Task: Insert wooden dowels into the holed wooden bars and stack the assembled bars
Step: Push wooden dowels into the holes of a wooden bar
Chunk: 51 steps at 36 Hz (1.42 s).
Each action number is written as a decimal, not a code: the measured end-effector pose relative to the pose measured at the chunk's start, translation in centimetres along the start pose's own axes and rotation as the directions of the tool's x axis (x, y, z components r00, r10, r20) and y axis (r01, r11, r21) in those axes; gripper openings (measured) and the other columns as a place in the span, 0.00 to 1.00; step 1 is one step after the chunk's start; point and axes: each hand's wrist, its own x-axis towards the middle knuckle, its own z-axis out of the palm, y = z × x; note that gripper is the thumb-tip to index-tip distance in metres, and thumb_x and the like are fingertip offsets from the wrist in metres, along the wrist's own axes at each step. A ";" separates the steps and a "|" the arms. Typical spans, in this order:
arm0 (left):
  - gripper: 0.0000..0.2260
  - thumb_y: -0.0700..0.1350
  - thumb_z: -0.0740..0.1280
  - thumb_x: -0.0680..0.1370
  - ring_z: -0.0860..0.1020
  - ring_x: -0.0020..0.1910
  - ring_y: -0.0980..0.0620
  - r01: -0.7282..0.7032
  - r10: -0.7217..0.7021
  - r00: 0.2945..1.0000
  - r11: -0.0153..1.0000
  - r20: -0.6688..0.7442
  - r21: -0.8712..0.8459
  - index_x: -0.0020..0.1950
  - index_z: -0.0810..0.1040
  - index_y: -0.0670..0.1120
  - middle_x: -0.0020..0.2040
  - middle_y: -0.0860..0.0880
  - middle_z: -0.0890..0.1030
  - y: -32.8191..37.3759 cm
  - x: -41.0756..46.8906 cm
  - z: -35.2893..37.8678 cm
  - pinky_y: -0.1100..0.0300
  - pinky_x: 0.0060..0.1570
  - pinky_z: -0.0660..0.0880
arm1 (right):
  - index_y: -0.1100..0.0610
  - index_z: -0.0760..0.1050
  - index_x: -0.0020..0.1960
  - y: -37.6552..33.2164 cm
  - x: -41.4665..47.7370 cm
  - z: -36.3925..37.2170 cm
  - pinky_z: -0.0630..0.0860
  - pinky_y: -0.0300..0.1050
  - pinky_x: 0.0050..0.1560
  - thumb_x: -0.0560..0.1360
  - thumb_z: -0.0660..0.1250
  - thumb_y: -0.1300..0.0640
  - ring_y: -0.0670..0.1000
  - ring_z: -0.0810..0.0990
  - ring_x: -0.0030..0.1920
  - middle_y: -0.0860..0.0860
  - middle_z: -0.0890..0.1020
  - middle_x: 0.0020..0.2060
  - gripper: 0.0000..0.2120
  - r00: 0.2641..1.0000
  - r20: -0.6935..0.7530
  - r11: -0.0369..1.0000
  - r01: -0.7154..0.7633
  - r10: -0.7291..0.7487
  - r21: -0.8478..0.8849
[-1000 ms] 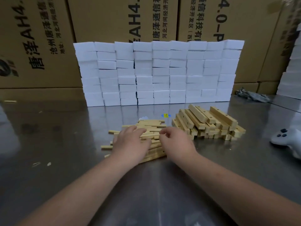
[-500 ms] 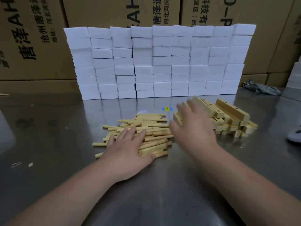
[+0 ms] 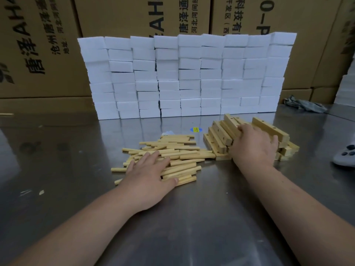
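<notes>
Dowels [image 3: 182, 156]: loose heap, mostly lying left to right, on surface [image 3: 192, 217] at centre of head view. Just right of heap, touching its edge: bars [image 3: 219, 133], piled in crossed layers, holes visible on upper faces.

Left hand [image 3: 148, 175]: palm down, fingers straight and spread, resting flat on near left part of heap, thumb along near edge. Holding nothing.

Right hand [image 3: 253, 148]: palm down on top of bars, fingers bent over far right side of pile, thumb against an upper bar. Gripping a bar or merely resting: cannot tell.

Hands apart, one on each pile.

Behind both piles: wall of white blocks [image 3: 188, 73], stacked in columns, standing on surface. Behind wall: cartons [image 3: 124, 14] printed with black characters. Between heap and wall: small yellow-and-blue sticker [image 3: 195, 129]. Rear right: crumpled grey cloth [image 3: 305, 105]. Right edge: grey controller [image 3: 345, 156] with dark buttons, partly cut off. Far left edge: stray dowel [image 3: 6, 114], well apart from heap.
</notes>
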 end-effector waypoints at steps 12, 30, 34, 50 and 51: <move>0.32 0.56 0.62 0.74 0.59 0.71 0.55 -0.064 -0.037 0.957 0.941 -0.288 -0.333 0.75 0.50 0.56 0.72 0.59 0.61 1.0 -0.7 -0.8 0.57 0.68 0.57 | 0.63 0.79 0.52 -2.4 -2.8 -1.8 0.68 0.35 0.50 0.74 0.65 0.68 0.51 0.78 0.50 0.55 0.82 0.49 0.09 0.803 -0.441 0.716 0.575 -0.401 0.396; 0.05 0.48 0.65 0.75 0.79 0.34 0.63 -0.152 -0.362 0.865 0.471 -0.347 -0.869 0.50 0.74 0.53 0.40 0.53 0.82 0.8 -0.3 -1.7 0.60 0.40 0.72 | 0.42 0.69 0.50 -3.4 -5.1 -0.9 0.75 0.35 0.42 0.73 0.67 0.63 0.38 0.78 0.38 0.40 0.80 0.48 0.17 0.951 -0.023 0.303 0.120 -0.308 0.945; 0.07 0.46 0.68 0.73 0.78 0.32 0.65 -0.175 -0.337 0.874 0.454 -0.350 -0.874 0.48 0.72 0.54 0.41 0.50 0.81 0.9 -0.5 -1.8 0.61 0.41 0.73 | 0.44 0.66 0.54 -3.5 -4.6 -0.9 0.75 0.41 0.54 0.73 0.68 0.60 0.40 0.80 0.44 0.42 0.79 0.49 0.17 0.969 0.172 0.219 -0.131 -0.179 0.967; 0.15 0.45 0.66 0.75 0.79 0.39 0.49 -0.256 -0.188 0.885 0.568 -0.425 -0.782 0.43 0.76 0.69 0.38 0.52 0.81 1.1 -1.0 -1.6 0.61 0.40 0.75 | 0.64 0.73 0.51 -4.5 -4.1 -0.8 0.81 0.42 0.40 0.74 0.66 0.66 0.50 0.85 0.38 0.56 0.84 0.38 0.06 0.760 0.620 -0.358 -0.644 -0.197 0.676; 0.17 0.43 0.66 0.75 0.78 0.40 0.45 -0.270 -0.163 0.891 0.560 -0.424 -0.783 0.43 0.76 0.69 0.39 0.51 0.80 1.1 -1.0 -1.5 0.61 0.40 0.75 | 0.64 0.73 0.51 -4.5 -4.3 -0.8 0.82 0.43 0.39 0.74 0.66 0.65 0.51 0.85 0.38 0.57 0.84 0.39 0.07 0.739 0.638 -0.333 -0.670 -0.216 0.664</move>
